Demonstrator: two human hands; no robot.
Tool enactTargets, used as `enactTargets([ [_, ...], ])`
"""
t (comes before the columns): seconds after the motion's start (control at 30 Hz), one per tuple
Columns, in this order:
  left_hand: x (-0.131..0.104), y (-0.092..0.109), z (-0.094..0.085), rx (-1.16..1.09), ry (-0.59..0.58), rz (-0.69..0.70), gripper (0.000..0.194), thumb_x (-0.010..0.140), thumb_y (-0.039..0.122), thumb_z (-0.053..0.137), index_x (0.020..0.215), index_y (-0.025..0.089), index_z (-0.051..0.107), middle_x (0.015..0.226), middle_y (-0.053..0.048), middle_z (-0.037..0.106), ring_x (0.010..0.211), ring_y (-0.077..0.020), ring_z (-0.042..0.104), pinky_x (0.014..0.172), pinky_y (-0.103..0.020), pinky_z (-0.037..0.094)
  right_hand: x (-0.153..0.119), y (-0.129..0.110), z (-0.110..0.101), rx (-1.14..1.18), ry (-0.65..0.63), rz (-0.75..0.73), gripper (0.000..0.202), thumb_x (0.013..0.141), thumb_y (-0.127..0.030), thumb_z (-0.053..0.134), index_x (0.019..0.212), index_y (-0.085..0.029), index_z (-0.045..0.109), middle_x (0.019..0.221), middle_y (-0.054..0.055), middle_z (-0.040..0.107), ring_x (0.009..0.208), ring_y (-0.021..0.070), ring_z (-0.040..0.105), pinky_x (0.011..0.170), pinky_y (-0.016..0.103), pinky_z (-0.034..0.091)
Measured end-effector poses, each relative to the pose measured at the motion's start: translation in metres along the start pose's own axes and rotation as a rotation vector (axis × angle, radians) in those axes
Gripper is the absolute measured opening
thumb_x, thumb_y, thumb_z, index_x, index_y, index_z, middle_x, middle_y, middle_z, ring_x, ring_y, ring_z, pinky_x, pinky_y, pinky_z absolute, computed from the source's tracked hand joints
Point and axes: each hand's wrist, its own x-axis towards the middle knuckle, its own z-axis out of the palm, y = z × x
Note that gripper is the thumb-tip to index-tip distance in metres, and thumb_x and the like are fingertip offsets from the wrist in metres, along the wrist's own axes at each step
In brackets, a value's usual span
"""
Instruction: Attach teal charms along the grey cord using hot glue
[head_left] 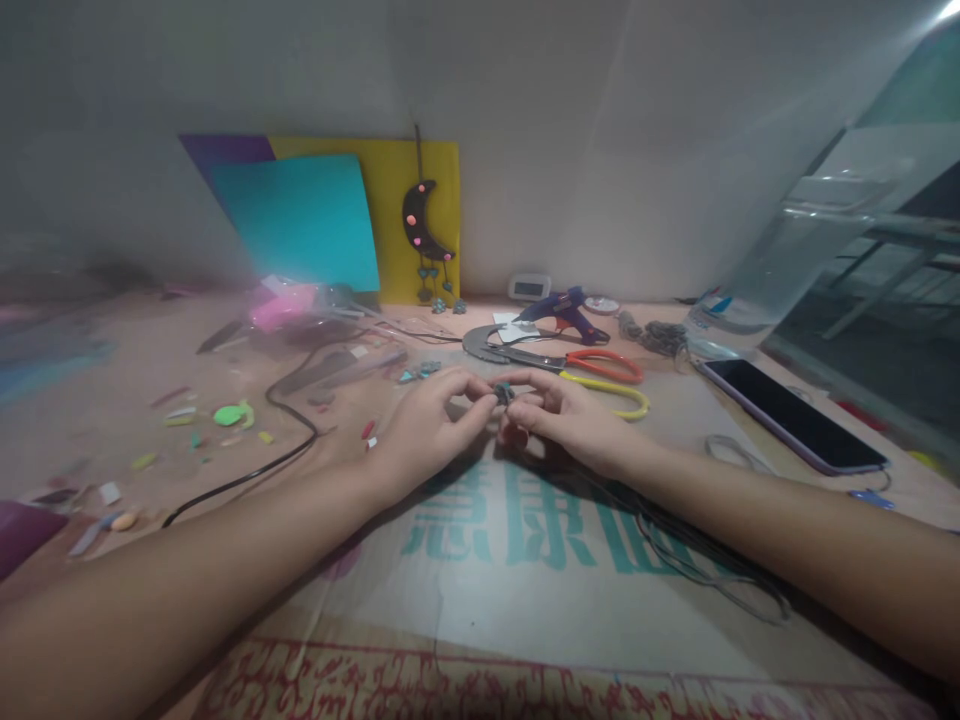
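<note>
small dark piece [503, 393] between the two hands, above the table [375, 610]. it lies just right of the left hand's [429, 422] fingertips and just left of those of the right hand [574, 418]; neither hand is clearly nearer. each hand is drawn narrow, thumb and forefinger pinching the piece from its own side. its long axis is too small to make out. the scissors [536, 358] lie beyond, to the far right; grey cord [785, 606] lies to the near right.
</note>
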Motion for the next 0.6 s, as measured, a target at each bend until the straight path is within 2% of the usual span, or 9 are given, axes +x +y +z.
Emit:
enactTargets([
  [0.1, -0.0003, 0.0, -0.0004, 0.003, -0.003, -0.019, 0.015, 0.089, 0.025, 0.053, 0.079, 0.019, 0.061, 0.083, -0.003, 0.068, 0.084, -0.0185, 0.062, 0.08, -0.031, 0.045, 0.0015, -0.0018, -0.0025, -0.008, 0.042, 0.0, 0.039, 0.084, -0.035, 0.068, 0.116, -0.017, 0.054, 0.076, 0.0, 0.068, 0.064, 0.0107, 0.061, 0.061, 0.023, 0.049],
  [0.27, -0.0013, -0.0014, 0.0003, 0.01, 0.005, -0.005, 0.014, 0.089, 0.025, 0.054, 0.079, 0.018, 0.061, 0.083, -0.002, 0.067, 0.083, -0.0181, 0.061, 0.079, -0.031, 0.045, 0.0006, -0.0038, 0.0003, -0.042, 0.105, 0.018, 0.037, 0.083, -0.035, 0.068, 0.112, -0.018, 0.054, 0.075, 0.0, 0.067, 0.063, 0.0104, 0.06, 0.061, 0.024, 0.048],
  [0.37, -0.0005, -0.0007, 0.0003, 0.005, -0.018, 0.012, 0.015, 0.089, 0.025, 0.053, 0.078, 0.019, 0.061, 0.084, -0.003, 0.067, 0.084, -0.0184, 0.061, 0.081, -0.031, 0.045, -0.0006, -0.0019, 0.0037, 0.0, 0.15, -0.022, 0.03, 0.084, -0.04, 0.065, 0.103, -0.017, 0.058, 0.071, -0.001, 0.065, 0.057, 0.0094, 0.057, 0.054, 0.022, 0.045],
  [0.5, 0.0003, 0.0011, 0.0004, 0.028, -0.08, 0.003, 0.017, 0.09, 0.026, 0.053, 0.077, 0.018, 0.062, 0.086, -0.004, 0.067, 0.088, -0.0199, 0.061, 0.082, -0.033, 0.046, -0.001, 0.0004, 0.0045, -0.062, 0.187, 0.001, 0.027, 0.081, -0.041, 0.067, 0.088, -0.017, 0.057, 0.06, -0.004, 0.06, 0.043, 0.007, 0.048, 0.041, 0.019, 0.035],
  [0.6, -0.0001, 0.0016, 0.0012, 0.018, -0.078, -0.05, 0.014, 0.088, 0.03, 0.057, 0.086, 0.018, 0.064, 0.09, -0.004, 0.069, 0.089, -0.0202, 0.062, 0.082, -0.033, 0.047, -0.0007, -0.0017, 0.0039, -0.132, 0.234, 0.021, 0.029, 0.078, -0.043, 0.069, 0.084, -0.018, 0.055, 0.059, -0.003, 0.06, 0.045, 0.0081, 0.051, 0.04, 0.018, 0.034],
])
